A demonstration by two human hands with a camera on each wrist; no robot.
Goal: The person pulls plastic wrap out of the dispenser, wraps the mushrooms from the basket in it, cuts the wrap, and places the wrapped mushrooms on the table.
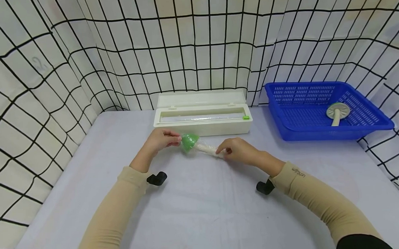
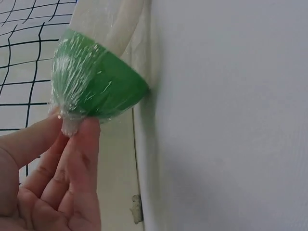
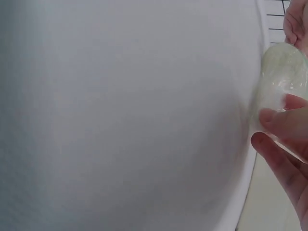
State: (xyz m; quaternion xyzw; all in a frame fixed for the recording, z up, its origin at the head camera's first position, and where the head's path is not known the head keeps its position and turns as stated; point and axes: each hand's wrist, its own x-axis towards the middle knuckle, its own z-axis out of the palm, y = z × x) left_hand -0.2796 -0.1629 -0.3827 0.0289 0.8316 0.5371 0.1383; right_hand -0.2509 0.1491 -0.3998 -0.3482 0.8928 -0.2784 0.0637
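A toy mushroom (image 1: 190,142) with a green cap and pale stem lies just in front of a white box, wrapped in clear cling film. At the cap's tip, my left hand (image 1: 162,139) pinches a gathered twist of film (image 2: 70,126) between thumb and fingers; the film over the cap is pulled into creases. My right hand (image 1: 239,151) holds the film-covered stem end (image 1: 209,149) with thumb and fingertips. In the right wrist view, the mushroom's pale underside (image 3: 284,70) shows beyond the fingers.
The white cling film dispenser (image 1: 203,130) stands behind the hands with its lid raised, a film roll and a green slider inside. To its right sits a blue basket (image 1: 331,133) holding another toy mushroom (image 1: 338,111). Black wire mesh (image 1: 210,43) surrounds the white-covered table (image 1: 205,208).
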